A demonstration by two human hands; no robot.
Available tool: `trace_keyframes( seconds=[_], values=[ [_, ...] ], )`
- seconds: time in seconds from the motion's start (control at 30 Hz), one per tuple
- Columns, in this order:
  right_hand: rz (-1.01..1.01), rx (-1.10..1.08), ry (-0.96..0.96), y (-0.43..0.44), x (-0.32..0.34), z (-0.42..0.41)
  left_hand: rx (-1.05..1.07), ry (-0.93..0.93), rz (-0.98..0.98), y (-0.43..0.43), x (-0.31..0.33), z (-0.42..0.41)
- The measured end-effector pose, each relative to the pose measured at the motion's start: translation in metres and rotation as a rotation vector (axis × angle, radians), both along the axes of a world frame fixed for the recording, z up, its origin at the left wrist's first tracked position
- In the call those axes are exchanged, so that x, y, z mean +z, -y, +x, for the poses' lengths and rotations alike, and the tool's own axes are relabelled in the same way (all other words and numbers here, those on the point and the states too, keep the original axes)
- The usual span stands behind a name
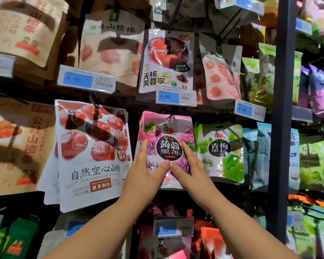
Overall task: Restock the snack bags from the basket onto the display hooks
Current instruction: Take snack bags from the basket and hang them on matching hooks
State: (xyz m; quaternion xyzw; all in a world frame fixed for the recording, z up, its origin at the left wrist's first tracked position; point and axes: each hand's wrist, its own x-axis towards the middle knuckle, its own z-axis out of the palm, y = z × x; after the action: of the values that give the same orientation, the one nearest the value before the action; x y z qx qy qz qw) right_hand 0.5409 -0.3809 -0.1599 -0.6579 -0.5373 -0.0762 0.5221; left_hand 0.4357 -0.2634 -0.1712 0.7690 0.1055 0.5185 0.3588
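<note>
Evidently both hands share one grip on the pink bag (165,131): the left hand (146,171) pinches its lower left part, the right hand (190,171) its lower right, thumbs nearly meeting on the front. The bag stands upright, long axis vertical, its top edge at the hook (170,118), straight above both hands and equally near each. Whether the hole is threaded, I cannot tell. A green bag (221,152) hangs just right.
</note>
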Motion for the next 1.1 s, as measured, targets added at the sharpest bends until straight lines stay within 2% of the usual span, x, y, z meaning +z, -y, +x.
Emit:
trace_keyframes(
  seconds=[0.33,0.57,0.83,0.97,1.1],
  values=[
    [-0.084,-0.013,-0.016,-0.029,-0.003,0.021,0.06,-0.069,-0.002,-0.026,-0.002,0.016],
    [-0.074,-0.015,-0.034,-0.045,-0.004,0.028,0.093,-0.131,-0.109,-0.029,0.002,0.024],
    [-0.086,-0.052,-0.054,-0.06,-0.002,0.039,0.237,-0.277,-0.204,-0.025,0.014,0.033],
    [-0.086,-0.056,-0.015,-0.054,-0.004,0.034,0.27,-0.238,-0.234,-0.024,0.01,0.033],
    [-0.078,-0.088,0.013,-0.044,-0.005,0.028,0.332,-0.16,-0.134,-0.012,0.002,0.024]
  ],
)
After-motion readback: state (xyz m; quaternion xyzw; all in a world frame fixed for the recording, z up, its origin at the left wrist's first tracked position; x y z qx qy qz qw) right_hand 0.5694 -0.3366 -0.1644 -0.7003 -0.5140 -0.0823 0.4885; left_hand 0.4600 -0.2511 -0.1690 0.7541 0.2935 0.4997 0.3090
